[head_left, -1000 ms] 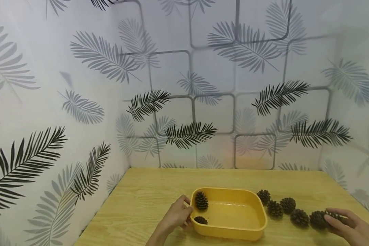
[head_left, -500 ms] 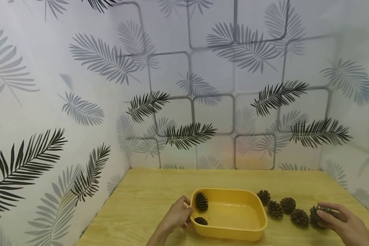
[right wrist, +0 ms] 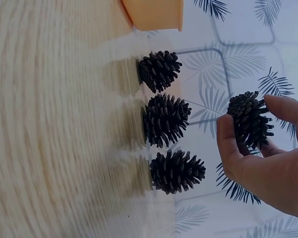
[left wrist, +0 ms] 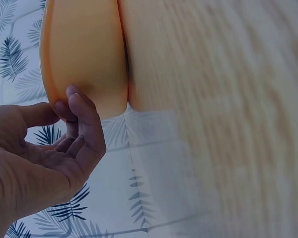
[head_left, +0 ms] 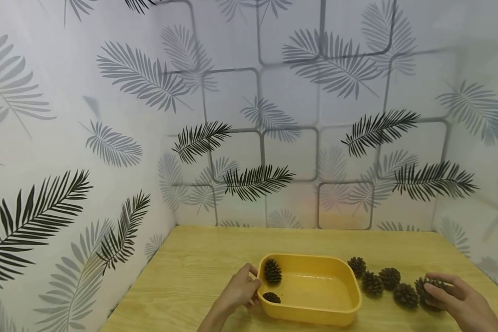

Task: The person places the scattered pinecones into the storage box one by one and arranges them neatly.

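My left hand (head_left: 240, 289) pinches the left rim of a yellow plastic basin (head_left: 311, 313), thumb and fingertips at its edge in the left wrist view. Two dark brown pine cones, one upright-looking (head_left: 272, 271) and one nearer the front (head_left: 271, 297), lie inside at the basin's left end. To the right, my right hand (head_left: 465, 299) holds a pine cone (right wrist: 249, 119) between thumb and fingers. The right wrist view shows that cone raised off the table, apart from three standing cones, one of them in the middle (right wrist: 166, 119). In the head view it overlaps the row's right end.
Several pine cones, among them a far one (head_left: 357, 266) and a nearer one (head_left: 405, 295), stand on the wood-grain table (head_left: 182, 276) right of the basin. Leaf-patterned walls (head_left: 290, 203) close off the table's back and sides.
My right hand has moved left with its pine cone, from the row's right end to over the neighbouring cone. The left hand and basin have stayed in place.
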`<action>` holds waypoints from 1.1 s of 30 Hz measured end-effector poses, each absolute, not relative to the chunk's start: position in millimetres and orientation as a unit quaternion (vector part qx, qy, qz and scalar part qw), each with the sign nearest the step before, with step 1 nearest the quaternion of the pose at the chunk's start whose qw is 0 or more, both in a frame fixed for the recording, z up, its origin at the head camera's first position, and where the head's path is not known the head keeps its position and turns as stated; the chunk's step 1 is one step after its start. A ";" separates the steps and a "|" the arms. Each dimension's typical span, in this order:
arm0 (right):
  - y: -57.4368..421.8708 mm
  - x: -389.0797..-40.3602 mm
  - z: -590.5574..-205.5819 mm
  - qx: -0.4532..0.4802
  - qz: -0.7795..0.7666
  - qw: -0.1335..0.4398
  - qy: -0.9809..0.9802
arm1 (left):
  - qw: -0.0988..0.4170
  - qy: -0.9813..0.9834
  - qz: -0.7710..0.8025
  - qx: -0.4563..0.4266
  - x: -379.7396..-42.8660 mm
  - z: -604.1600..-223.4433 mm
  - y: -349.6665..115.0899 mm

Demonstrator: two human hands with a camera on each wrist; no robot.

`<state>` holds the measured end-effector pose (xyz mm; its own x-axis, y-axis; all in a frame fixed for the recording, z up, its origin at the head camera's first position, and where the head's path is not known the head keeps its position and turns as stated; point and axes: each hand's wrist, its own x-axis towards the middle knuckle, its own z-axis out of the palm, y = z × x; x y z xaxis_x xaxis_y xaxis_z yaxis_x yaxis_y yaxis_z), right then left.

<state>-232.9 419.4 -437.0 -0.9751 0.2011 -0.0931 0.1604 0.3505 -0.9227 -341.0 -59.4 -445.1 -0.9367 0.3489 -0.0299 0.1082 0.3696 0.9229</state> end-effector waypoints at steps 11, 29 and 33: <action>414.8 -236.1 -436.4 -0.119 0.546 0.019 -0.829 | 0.113 0.812 0.552 0.151 -340.0 -443.8 -60.4; 393.8 -241.9 -425.0 -0.112 0.539 -0.004 -0.835 | 0.107 0.819 0.543 0.150 -338.8 -442.1 -61.9; 389.3 -244.9 -426.2 -0.102 0.544 -0.008 -0.833 | 0.106 0.819 0.544 0.151 -337.5 -442.2 -61.7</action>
<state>-244.9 389.3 -426.2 -0.9789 0.1623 -0.1242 0.1791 0.3882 -0.9040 -337.5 -61.7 -442.2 -0.9318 0.3628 -0.0100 0.1313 0.3627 0.9226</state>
